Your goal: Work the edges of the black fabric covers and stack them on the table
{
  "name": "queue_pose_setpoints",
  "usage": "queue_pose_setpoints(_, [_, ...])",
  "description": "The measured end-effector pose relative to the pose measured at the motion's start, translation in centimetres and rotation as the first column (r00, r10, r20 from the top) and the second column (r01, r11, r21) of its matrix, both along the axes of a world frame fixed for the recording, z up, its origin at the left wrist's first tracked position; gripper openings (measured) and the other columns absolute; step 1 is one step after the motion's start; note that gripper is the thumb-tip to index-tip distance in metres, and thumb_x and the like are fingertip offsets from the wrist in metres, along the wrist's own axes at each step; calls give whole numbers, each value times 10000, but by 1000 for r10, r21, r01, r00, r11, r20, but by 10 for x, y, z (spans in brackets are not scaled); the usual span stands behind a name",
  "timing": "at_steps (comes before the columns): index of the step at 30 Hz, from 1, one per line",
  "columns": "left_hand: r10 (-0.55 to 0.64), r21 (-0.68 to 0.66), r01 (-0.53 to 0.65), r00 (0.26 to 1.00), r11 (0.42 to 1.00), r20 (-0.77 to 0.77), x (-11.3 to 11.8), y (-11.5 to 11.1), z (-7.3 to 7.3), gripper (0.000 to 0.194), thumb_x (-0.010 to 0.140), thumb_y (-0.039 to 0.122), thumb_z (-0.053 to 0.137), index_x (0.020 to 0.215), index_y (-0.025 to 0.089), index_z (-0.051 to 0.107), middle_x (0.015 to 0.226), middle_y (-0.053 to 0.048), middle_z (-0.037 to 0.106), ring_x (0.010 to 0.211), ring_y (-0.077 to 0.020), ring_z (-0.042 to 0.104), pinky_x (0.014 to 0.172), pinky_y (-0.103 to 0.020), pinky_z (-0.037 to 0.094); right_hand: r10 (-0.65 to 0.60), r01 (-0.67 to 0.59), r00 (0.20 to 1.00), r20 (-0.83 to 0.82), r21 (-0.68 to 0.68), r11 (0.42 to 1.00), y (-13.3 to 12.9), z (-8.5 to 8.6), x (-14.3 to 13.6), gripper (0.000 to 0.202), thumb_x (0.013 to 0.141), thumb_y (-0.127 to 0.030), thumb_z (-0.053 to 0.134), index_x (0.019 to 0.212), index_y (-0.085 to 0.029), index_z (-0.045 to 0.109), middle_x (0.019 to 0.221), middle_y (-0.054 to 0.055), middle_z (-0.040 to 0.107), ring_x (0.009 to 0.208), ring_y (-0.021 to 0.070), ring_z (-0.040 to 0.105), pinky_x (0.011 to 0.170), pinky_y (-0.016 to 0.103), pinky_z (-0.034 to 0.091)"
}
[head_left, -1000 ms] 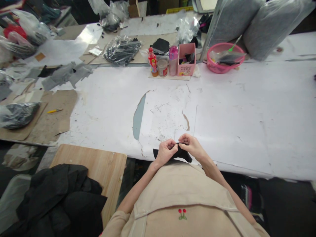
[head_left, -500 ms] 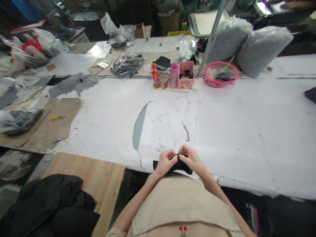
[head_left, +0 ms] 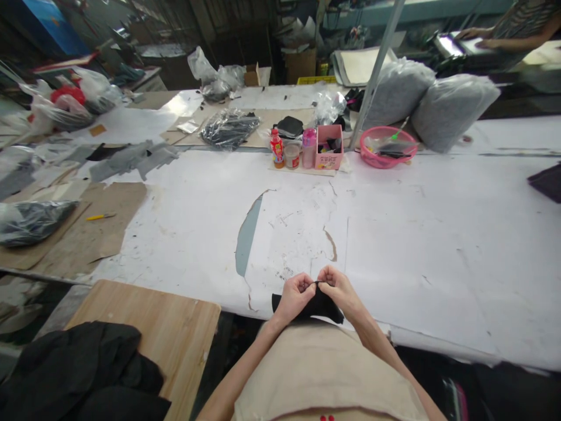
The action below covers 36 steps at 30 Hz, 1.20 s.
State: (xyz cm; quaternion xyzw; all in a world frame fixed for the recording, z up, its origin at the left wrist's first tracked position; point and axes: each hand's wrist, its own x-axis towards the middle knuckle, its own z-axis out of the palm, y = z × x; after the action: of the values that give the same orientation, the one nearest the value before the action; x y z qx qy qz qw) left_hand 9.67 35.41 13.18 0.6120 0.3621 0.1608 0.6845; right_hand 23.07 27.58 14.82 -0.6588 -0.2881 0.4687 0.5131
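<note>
A small piece of black cloth [head_left: 322,308] is pinched at its upper edge by both hands, at the front edge of the white-covered table [head_left: 421,245]. My left hand [head_left: 296,297] has its thumb and fingers closed on the cloth, left of the middle. Close beside it, my right hand [head_left: 338,289] pinches the same edge, the fingertips of the two hands almost touching. Below them the cloth hangs down near the beige apron [head_left: 328,368], its left corner showing past my left wrist.
Black fabric [head_left: 83,368] lies on a wooden board [head_left: 175,339] at lower left. A red-labelled bottle [head_left: 277,149], a pink box [head_left: 328,147] and a pink basket [head_left: 388,156] stand farther back. A yellow cutter [head_left: 100,217] lies left. Another person's arms [head_left: 495,41] show at upper right.
The view has tilted up a little, so the table items appear lower. Both hands keep their pinch on the black cloth, which hangs slightly more spread out. More of the other person shows.
</note>
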Motion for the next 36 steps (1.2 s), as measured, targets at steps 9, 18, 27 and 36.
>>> queue_pose_setpoints(9, [20, -55, -18, 999, 998, 25, -6, 2, 4, 190, 797, 316, 603, 722, 145, 566, 601, 38, 508, 531, -72, 422, 505, -191, 319, 270, -274, 959, 89, 42, 961, -21, 12, 16, 296, 738, -204, 694, 1008, -205, 575, 938, 13, 620, 873, 173, 577, 782, 294, 457])
queue_pose_setpoints(18, [9, -88, -3, 998, 996, 61, -7, 5, 0, 208, 804, 330, 619, 726, 146, 560, 619, 39, 506, 539, -66, 416, 506, -187, 310, 225, -225, 958, 178, -20, 974, -17, 8, 10, 85, 784, -255, 646, 827, -202, 594, 817, -7, 628, 757, 155, 541, 709, 277, 423])
queue_pose_setpoints(27, [-43, -106, 57, 991, 993, 124, -13, 7, 0, 207, 826, 353, 603, 806, 148, 588, 664, 32, 533, 577, -75, 456, 538, -189, 345, 140, -141, 982, 130, 2, 990, -14, 9, 5, 136, 818, -329, 625, 798, -198, 594, 807, 4, 621, 740, 157, 539, 685, 275, 421])
queue_pose_setpoints(36, [-98, -70, 104, 991, 992, 91, -13, 7, 11, 304, 794, 414, 686, 923, 144, 627, 769, -11, 636, 681, -121, 569, 633, -223, 436, 56, -65, 988, 147, 58, 996, -14, 11, 3, 119, 822, -316, 621, 794, -208, 580, 873, 22, 623, 838, 184, 566, 791, 310, 454])
